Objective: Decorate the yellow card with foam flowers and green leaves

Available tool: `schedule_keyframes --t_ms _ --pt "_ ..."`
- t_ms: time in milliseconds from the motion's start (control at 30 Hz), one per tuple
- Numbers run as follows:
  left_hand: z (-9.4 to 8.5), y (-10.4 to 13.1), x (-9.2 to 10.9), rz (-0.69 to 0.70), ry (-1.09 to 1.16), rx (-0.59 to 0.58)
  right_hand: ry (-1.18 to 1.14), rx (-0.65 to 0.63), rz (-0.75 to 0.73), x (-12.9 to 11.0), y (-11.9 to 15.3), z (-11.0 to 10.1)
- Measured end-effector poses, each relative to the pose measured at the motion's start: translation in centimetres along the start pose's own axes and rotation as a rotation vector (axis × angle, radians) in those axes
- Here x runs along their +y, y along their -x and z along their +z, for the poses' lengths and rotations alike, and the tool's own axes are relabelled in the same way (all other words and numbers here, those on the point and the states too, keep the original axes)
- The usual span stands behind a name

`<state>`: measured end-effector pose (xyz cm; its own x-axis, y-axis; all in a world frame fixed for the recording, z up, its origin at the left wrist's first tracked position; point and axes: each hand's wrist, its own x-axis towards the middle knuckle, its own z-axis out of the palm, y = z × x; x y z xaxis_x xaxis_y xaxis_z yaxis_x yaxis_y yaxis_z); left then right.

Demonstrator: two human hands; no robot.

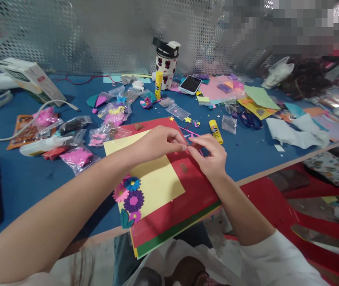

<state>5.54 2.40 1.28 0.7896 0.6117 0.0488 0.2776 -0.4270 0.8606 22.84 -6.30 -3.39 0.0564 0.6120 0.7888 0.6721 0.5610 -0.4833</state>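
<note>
My left hand [160, 143] and my right hand [210, 155] meet fingertip to fingertip above a red sheet [193, 186]. Both pinch at something too small to make out. Under my left forearm lies a pale yellow sheet [160, 178] on the red one. Along its lower left edge sit paper-like flowers, among them a purple one [133, 201], a blue one [132, 184] and a pink one [121, 192], with a teal leaf [124, 219]. Brown bits show on the red sheet, one [183, 167] just below my hands. Green and yellow sheets stick out beneath.
Behind my hands stand a patterned tumbler [166, 65] and a glue stick [158, 85]; another glue stick [216, 132] lies to the right. Further around are a phone [190, 85], scissors [251, 119], a white box [34, 79] and small bags of coloured clay [77, 157].
</note>
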Motion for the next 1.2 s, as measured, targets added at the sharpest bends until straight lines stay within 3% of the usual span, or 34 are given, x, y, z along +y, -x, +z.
schedule_keyframes --t_ms 233,500,767,967,1067,1200 --pt "-0.1 0.1 -0.2 0.004 -0.016 -0.042 -0.012 -0.063 0.033 0.2 -0.2 -0.1" --pt "-0.1 0.1 -0.2 0.050 -0.114 0.010 -0.079 -0.103 0.078 0.4 -0.1 -0.1" --pt "0.0 0.0 -0.2 0.024 -0.122 -0.026 -0.113 -0.129 0.028 0.5 -0.2 -0.2" --pt "-0.3 0.4 0.2 -0.015 -0.157 -0.092 -0.161 -0.180 0.156 0.8 0.2 -0.5" --pt "-0.2 0.8 1.0 -0.059 -0.214 -0.181 -0.163 -0.269 0.127 0.8 0.1 -1.2" --pt "0.2 1.2 1.8 -0.095 -0.351 -0.265 -0.089 -0.493 0.091 0.7 0.1 -2.5"
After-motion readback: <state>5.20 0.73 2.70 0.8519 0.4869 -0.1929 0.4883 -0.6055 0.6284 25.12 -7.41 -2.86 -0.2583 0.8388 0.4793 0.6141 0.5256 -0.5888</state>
